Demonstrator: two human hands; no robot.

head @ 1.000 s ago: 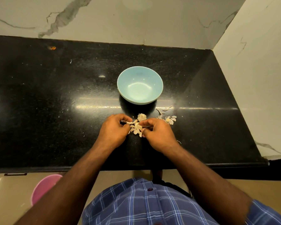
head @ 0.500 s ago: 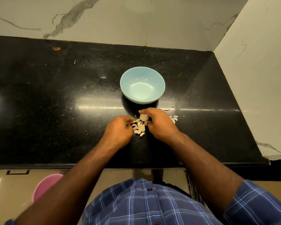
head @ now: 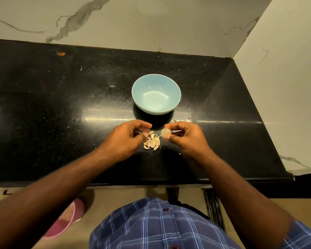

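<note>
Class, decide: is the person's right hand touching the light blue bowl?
Apart. The head view shows a strip of black counter between the right hand and the bowl. The hand is pinching a garlic piece instead.

no readable text, no labels or numbers, bowl (head: 143, 88) plain, countertop (head: 61, 105) unmarked

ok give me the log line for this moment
left hand pinches peel | right hand pinches garlic piece | clove pile on counter | bowl empty
</note>
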